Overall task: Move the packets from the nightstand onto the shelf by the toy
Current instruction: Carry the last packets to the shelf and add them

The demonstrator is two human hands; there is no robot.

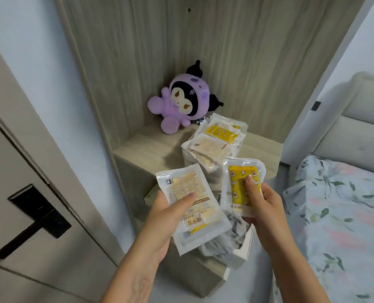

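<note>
Centre frame: our left hand [162, 217] and right hand [262, 202], fingers clamped on flat crinkly plastic packets [188, 193]; plush toy [181, 101] on woodgrain shelf [142, 149].

A pale wood-grain shelf [142, 149] carries a purple plush toy [181, 99] in its back corner, at eleven o'clock from a stack of clear-wrapped yellow packets [216, 141], which sits just beside the toy.

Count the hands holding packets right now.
2. The left hand grips packets by the shelf edge; the right hand grips a yellow packet beside it. Each may hold more underneath.
</note>
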